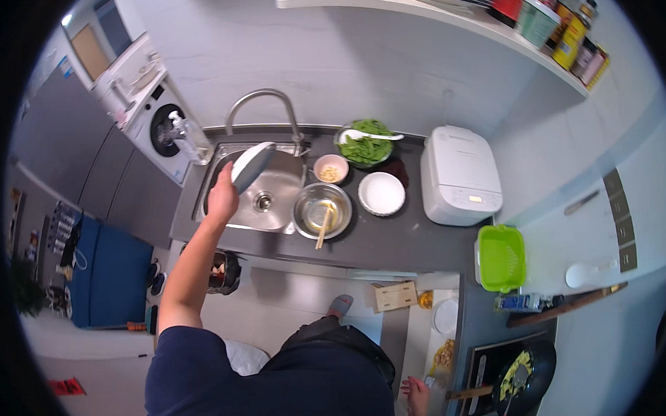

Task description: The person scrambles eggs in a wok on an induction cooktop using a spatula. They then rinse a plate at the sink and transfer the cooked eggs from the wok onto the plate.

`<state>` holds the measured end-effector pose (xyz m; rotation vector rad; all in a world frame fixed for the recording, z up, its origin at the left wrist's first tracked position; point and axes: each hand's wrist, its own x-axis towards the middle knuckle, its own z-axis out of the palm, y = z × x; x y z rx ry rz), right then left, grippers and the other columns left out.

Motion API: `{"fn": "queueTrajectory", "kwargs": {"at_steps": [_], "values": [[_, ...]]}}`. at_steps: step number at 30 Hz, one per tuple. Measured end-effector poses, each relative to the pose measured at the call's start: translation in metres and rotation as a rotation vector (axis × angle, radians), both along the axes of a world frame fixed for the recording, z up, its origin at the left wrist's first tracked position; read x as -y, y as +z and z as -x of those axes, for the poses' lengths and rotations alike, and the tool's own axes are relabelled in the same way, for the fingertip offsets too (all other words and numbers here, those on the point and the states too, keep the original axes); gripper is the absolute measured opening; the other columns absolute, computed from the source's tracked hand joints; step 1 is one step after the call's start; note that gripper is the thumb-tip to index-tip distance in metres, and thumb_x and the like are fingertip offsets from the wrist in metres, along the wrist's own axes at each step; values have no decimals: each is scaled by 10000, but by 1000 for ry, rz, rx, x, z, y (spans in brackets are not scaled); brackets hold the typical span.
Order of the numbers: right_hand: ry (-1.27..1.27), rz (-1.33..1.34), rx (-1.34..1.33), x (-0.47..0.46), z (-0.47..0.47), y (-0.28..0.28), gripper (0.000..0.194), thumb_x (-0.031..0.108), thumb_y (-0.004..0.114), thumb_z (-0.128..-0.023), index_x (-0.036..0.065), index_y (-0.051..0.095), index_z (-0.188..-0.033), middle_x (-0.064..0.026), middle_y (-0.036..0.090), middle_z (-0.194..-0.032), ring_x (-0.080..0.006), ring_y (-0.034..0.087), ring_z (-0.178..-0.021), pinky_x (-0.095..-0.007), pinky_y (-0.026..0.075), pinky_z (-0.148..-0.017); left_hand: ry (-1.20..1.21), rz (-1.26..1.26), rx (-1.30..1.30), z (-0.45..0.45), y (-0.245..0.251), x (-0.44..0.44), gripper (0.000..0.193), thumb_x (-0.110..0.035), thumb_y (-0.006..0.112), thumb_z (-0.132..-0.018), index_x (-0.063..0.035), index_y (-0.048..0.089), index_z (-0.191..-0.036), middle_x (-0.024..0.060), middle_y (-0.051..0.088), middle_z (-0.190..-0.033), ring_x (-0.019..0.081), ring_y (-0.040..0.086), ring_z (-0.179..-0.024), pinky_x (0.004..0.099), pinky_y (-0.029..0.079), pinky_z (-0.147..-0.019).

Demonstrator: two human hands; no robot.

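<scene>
My left hand (pixel 223 196) grips the rim of a shallow white dish (pixel 253 164), tilted on its side above the stainless steel sink (pixel 279 184). Low at the right, my right hand (pixel 415 391) hangs with fingers apart and nothing visible in it. Beside the sink stands a metal bowl (pixel 305 221) with wooden chopsticks (pixel 323 229) in it. Behind it are a small pink bowl (pixel 340 163) of chopped pieces and a glass bowl of green leaves (pixel 360 148) with a white spoon across it. A white bowl (pixel 382 194) sits to the right.
A curved faucet (pixel 265 91) arches over the sink; a pump bottle (pixel 191 140) stands left. Right are a white rice cooker (pixel 461 177) and a green basket (pixel 502 258). A wok (pixel 541 375) with yellow food and a wooden handle rests on the cooktop. An upper shelf (pixel 428 14) juts out.
</scene>
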<state>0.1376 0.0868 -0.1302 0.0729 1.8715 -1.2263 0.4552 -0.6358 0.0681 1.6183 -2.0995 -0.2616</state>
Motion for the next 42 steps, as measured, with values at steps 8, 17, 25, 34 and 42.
{"fn": "queueTrajectory", "kwargs": {"at_steps": [8, 17, 25, 34, 42], "values": [[-120, 63, 10, 1, -21, 3, 233, 218, 611, -1031, 26, 702, -1126, -69, 729, -901, -160, 682, -718, -281, 536, -659, -138, -446, -845, 55, 9, -47, 473, 46, 452, -915, -24, 471, -1382, 210, 638, -1223, 372, 661, -1131, 464, 606, -900], [-153, -8, -21, 12, -42, 21, 213, 168, 573, -1036, 45, 702, -1150, -92, 758, -986, -159, 706, -770, -272, 541, -683, -314, -1628, -1180, 223, -64, -187, 435, -7, 537, -986, 51, 406, -1397, 249, 586, -1277, 389, 699, -1056, 467, 660, -875], [-328, -88, -74, -13, -90, 33, 242, 166, 553, -1036, 38, 701, -1179, -87, 759, -991, -165, 708, -817, -300, 547, -706, -210, -1802, -1089, 283, -150, -219, 382, -14, 486, -1018, 96, 394, -1372, 270, 566, -1274, 411, 662, -1112, 503, 624, -954], [-503, -121, -131, -5, -130, 48, 279, 130, 549, -987, -15, 701, -1170, -116, 762, -957, -190, 723, -804, -319, 577, -733, -123, -1861, -1069, 293, -202, -198, 405, -39, 469, -1042, 66, 391, -1425, 245, 525, -1381, 393, 598, -1228, 482, 578, -1039], [-663, -183, -362, -22, -96, 85, 271, 135, 560, -986, -22, 713, -1145, -135, 760, -935, -198, 721, -790, -324, 574, -740, -114, -1865, -1082, 302, -212, -194, 350, -82, 505, -1059, 14, 474, -1394, 183, 584, -1335, 343, 631, -1180, 478, 610, -987]]}}
